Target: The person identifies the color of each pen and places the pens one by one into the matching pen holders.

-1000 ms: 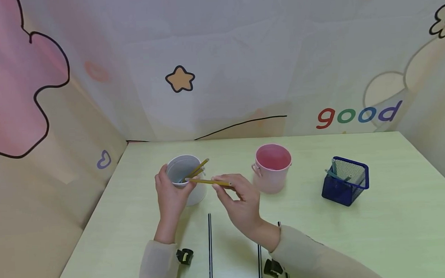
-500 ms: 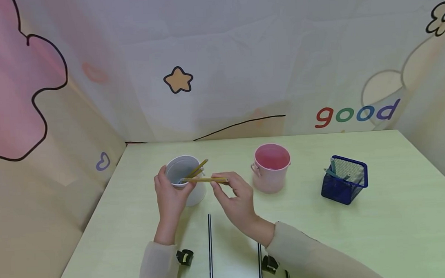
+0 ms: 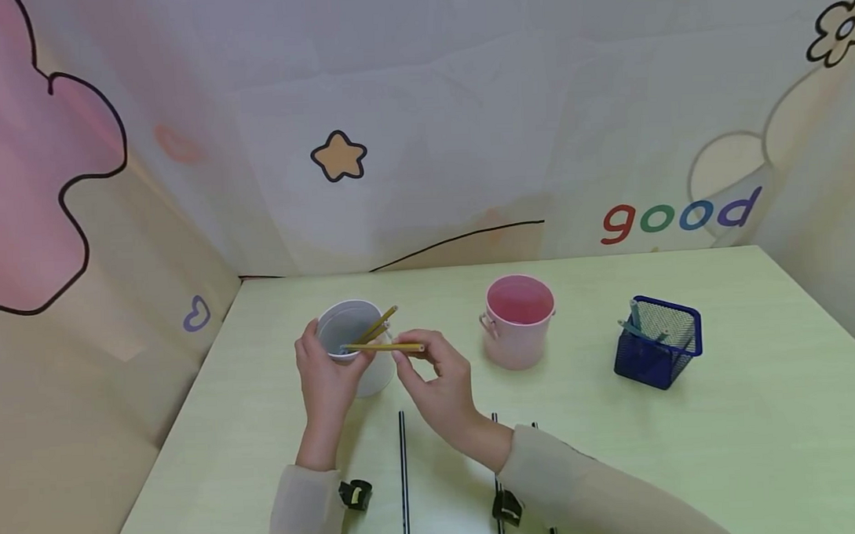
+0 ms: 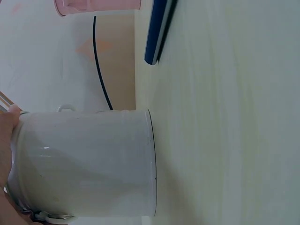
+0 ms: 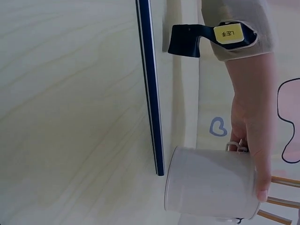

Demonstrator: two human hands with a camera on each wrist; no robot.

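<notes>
My left hand (image 3: 328, 380) holds the white bucket (image 3: 376, 379) by its rim, thumb at the near right side. The bucket stands on the table, and two yellow pencils (image 3: 377, 325) lean out of its mouth. My right hand (image 3: 442, 384) pinches another yellow pencil (image 3: 384, 348) near one end. That pencil lies nearly level across the bucket's near rim, its far tip over the opening. In the left wrist view the bucket's side (image 4: 89, 164) fills the lower left. In the right wrist view, yellow pencils (image 5: 281, 201) stick out past the left fingers.
A pink bucket (image 3: 518, 338) stands right of the white one. Further right is a blue mesh pen holder (image 3: 650, 365) with several teal sticks in it. Dark strips (image 3: 404, 480) run along the table toward the front edge. A printed cloth backs the table.
My right hand has moved left with its pencil, bringing the tip further over the white bucket's mouth. My left hand keeps its hold on the rim. The head view has shifted slightly.
</notes>
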